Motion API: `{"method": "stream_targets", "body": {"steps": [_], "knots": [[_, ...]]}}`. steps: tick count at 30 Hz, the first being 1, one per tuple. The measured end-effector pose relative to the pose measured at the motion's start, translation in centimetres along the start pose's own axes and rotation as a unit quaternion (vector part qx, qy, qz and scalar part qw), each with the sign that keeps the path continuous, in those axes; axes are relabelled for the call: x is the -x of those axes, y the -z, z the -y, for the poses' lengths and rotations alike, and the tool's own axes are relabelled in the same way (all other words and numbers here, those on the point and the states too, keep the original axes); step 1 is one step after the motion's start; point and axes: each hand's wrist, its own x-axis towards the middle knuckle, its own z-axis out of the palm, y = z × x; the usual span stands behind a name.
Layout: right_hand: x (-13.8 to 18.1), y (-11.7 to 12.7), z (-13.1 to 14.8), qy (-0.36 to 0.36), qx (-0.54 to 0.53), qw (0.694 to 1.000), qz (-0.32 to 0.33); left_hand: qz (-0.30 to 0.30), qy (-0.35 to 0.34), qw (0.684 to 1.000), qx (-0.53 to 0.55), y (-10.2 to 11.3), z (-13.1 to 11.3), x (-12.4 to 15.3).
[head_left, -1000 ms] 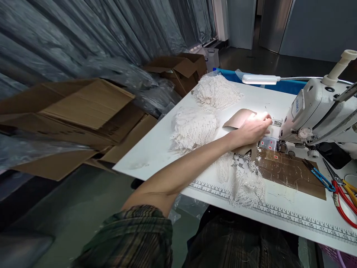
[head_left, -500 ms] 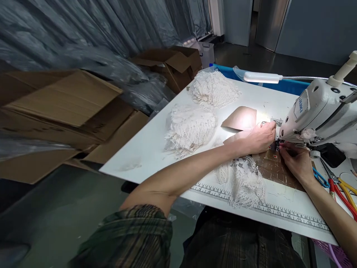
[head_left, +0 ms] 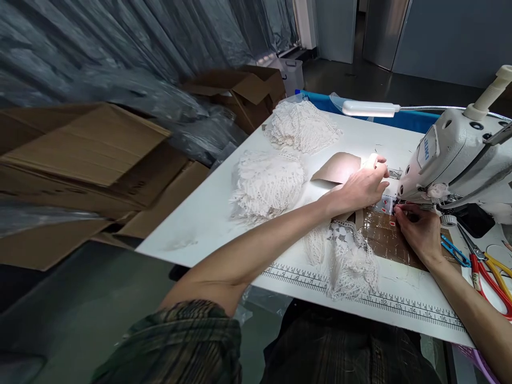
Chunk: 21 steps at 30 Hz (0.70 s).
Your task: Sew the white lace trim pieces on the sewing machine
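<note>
My left hand point(head_left: 362, 186) is over the table just left of the needle area, fingers curved and apart, holding nothing I can see. My right hand point(head_left: 422, 232) is closed in a pinch beside the presser foot of the white sewing machine point(head_left: 452, 149); whatever lies between its fingertips is hidden. Below both hands, a brown taped sheet point(head_left: 384, 240) covers part of the tabletop. White lace point(head_left: 352, 261) drapes toward the front edge, under my left wrist. Behind my left hand lies a beige curved card piece point(head_left: 338, 168), brightly lit.
Two piles of white lace, a nearer one point(head_left: 268, 186) and a farther one point(head_left: 304, 125), rest on the white table point(head_left: 200, 224). Blue thread snips point(head_left: 456, 249) and red-handled scissors point(head_left: 490, 282) lie at right. Cardboard boxes point(head_left: 92, 149) stand left of the table.
My left hand has lifted away from the needle, slightly up and left, and its fingers have spread. My right hand stays by the presser foot. The view has shifted slightly.
</note>
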Motion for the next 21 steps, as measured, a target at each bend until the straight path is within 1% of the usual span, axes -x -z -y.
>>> {"method": "stream_targets", "body": {"steps": [3,8,13,18,21], "knots": [[0.0,0.1,0.3,-0.001,0.015,1.000,-0.002,-0.008,-0.006,1.000,-0.001,0.2,0.0,0.1],[0.1,0.0,0.6,0.009,0.041,0.999,-0.002,0.002,-0.063,0.998,0.000,0.1,0.0,0.5],[0.1,-0.1,0.4,0.037,0.064,0.997,0.020,0.013,-0.093,0.996,-0.013,-0.2,-0.1,0.5],[0.2,0.3,0.3,0.065,0.082,0.993,0.045,0.048,-0.178,0.982,-0.033,-1.2,0.3,0.4],[1.1,1.0,0.3,0.086,0.087,0.991,0.062,0.023,-0.241,0.968,-0.070,-2.3,0.5,0.8]]}}
